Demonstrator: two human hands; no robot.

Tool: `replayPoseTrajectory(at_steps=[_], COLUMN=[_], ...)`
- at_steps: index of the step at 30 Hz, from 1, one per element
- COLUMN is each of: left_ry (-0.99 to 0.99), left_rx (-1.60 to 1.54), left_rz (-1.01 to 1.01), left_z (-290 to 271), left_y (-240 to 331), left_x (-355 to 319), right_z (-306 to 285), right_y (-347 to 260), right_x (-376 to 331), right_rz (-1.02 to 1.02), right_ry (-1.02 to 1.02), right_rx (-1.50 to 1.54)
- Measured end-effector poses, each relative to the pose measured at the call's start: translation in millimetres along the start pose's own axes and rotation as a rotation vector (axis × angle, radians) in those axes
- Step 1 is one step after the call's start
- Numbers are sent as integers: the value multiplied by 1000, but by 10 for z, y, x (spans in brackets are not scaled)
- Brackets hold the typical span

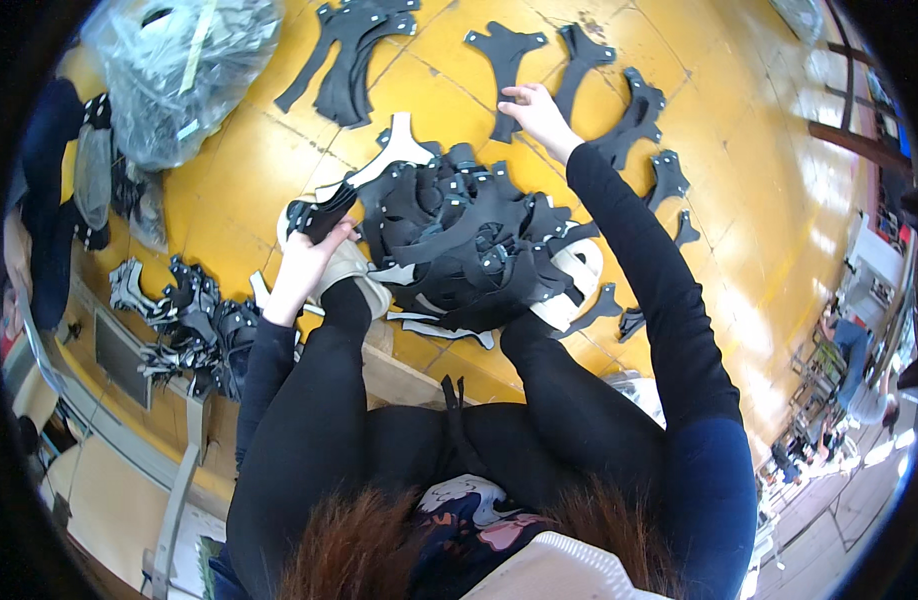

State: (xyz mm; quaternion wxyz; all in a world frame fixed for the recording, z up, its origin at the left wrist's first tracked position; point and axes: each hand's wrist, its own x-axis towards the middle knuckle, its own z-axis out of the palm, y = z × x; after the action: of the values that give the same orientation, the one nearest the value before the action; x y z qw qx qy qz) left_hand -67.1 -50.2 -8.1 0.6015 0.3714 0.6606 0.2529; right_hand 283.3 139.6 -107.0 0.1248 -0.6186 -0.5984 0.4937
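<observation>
My left hand (314, 262) is closed round a small stack of black cut pieces (322, 210), held above my left shoe. My right hand (539, 115) reaches out over the floor, fingers slightly apart, at the stem of a black Y-shaped piece (505, 52). Whether the fingertips touch that piece is hard to tell. Between my feet lies a big heap of similar black pieces (459, 225), dotted with small white marks. A white piece (401, 145) sticks out at the heap's far side.
More black pieces lie in a curve on the yellow tiled floor (419, 85), with an overlapping group (354, 60) at far left. A clear plastic bag (179, 80) stands beyond it. Another pile (194, 325) is at left, near a metal frame (184, 480). Someone's dark-clothed legs (49, 200) show at left.
</observation>
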Motion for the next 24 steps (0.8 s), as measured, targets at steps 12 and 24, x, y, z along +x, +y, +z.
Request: replayPoseTrajectory(at_steps=[12, 24], left_ry=[36, 72], left_rx=[-57, -74], left_rz=[49, 48], left_z=[-34, -125], left_y=[62, 51], left_x=[60, 60], right_z=[853, 1045], right_y=[-430, -583], right_x=[20, -213], right_rz=[-592, -446], right_ry=[-129, -220], right_rx=[-325, -452])
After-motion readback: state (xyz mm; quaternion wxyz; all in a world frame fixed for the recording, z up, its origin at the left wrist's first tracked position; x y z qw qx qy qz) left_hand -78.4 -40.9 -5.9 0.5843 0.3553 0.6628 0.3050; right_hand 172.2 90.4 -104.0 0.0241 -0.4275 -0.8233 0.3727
